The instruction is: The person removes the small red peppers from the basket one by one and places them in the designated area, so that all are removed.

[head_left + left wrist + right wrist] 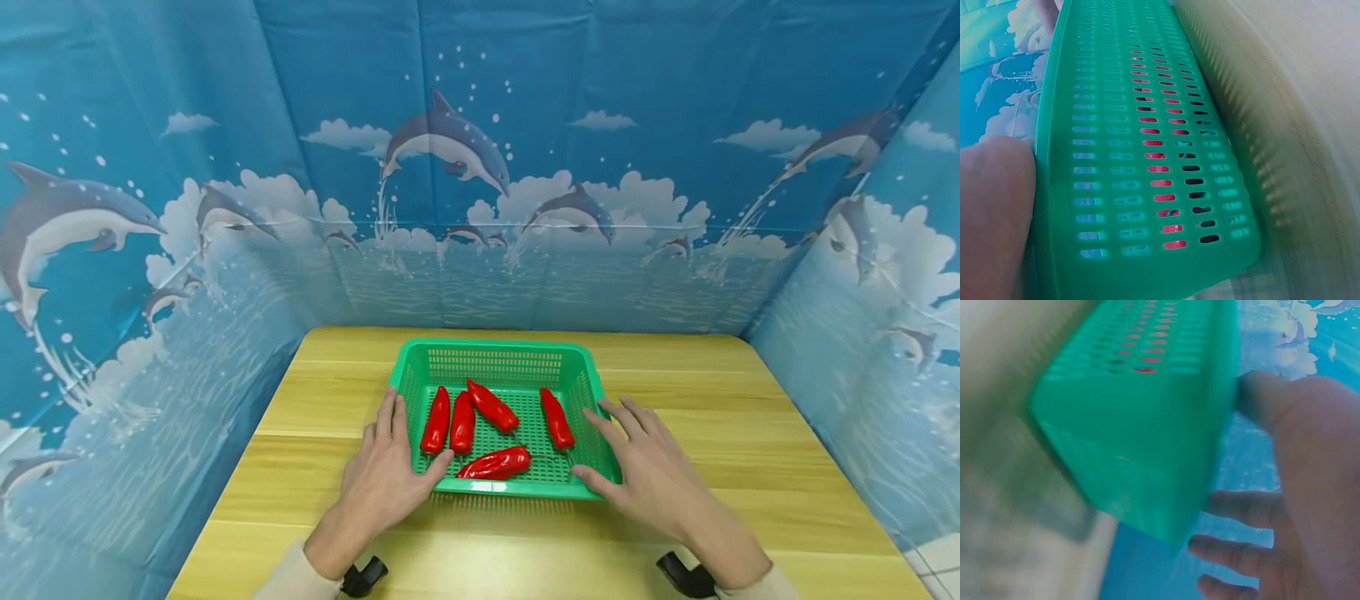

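Observation:
A green slotted plastic basket [498, 487] stands on the wooden table, holding several red peppers [491, 407]. My left hand [384, 479] lies at its near left corner, fingers fairly straight along the left side and thumb over the front rim. At the near right corner is my right hand [656, 471], fingers spread by the right rim, thumb near the front rim. In the left wrist view the left hand [994, 212] is against the basket rim [1047, 187]. The right wrist view shows the right hand [1310, 469] with spread fingers beside the basket wall [1129, 419]; firm contact is unclear.
The light wooden table [300, 467] extends on both sides of the basket and in front of it. A blue curtain with dolphins and clouds [480, 275] hangs behind the table and at both sides. Black wrist mounts [363, 577] show under both wrists.

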`<move>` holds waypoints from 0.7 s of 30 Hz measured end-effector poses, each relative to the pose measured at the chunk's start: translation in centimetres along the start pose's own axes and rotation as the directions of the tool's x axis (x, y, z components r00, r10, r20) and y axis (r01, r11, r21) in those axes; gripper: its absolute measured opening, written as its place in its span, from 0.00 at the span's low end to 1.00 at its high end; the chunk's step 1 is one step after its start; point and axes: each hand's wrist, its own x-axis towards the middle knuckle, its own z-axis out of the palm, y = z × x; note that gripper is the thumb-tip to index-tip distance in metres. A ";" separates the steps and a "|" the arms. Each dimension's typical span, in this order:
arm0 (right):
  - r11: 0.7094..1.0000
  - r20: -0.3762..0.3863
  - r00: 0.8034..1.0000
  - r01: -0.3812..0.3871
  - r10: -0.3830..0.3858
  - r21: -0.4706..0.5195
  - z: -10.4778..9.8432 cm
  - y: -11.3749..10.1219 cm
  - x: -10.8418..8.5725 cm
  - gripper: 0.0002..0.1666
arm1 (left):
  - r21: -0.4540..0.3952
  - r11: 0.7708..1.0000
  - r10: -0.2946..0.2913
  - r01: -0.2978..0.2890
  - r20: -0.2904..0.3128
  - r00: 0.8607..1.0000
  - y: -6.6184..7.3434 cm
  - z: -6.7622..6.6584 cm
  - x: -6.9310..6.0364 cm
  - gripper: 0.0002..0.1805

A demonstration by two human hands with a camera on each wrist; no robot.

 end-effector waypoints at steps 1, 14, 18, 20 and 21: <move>1.000 -0.009 1.000 0.014 -0.015 -0.012 -0.4 0.0 0.4 0.49 | -0.002 1.000 0.001 -0.001 0.000 1.000 0.0 0.0 0.0 0.67; 0.991 0.036 0.990 0.134 -0.135 0.025 -2.3 -1.1 6.7 0.44 | -0.009 1.000 0.009 -0.009 -0.010 1.000 0.4 0.1 -0.1 0.65; 0.986 0.050 0.985 0.164 -0.165 0.035 -2.0 -1.5 8.5 0.44 | -0.016 1.000 -0.002 0.001 -0.030 1.000 0.3 0.1 -0.2 0.65; 0.985 0.062 0.984 0.166 -0.169 0.043 -1.8 -1.5 9.2 0.43 | -0.022 1.000 -0.006 0.006 -0.036 0.999 0.1 0.1 -0.2 0.64; 0.985 0.066 0.983 0.167 -0.170 0.044 -1.7 -1.5 9.4 0.43 | -0.028 1.000 -0.007 0.006 -0.039 0.999 0.1 0.1 -0.1 0.64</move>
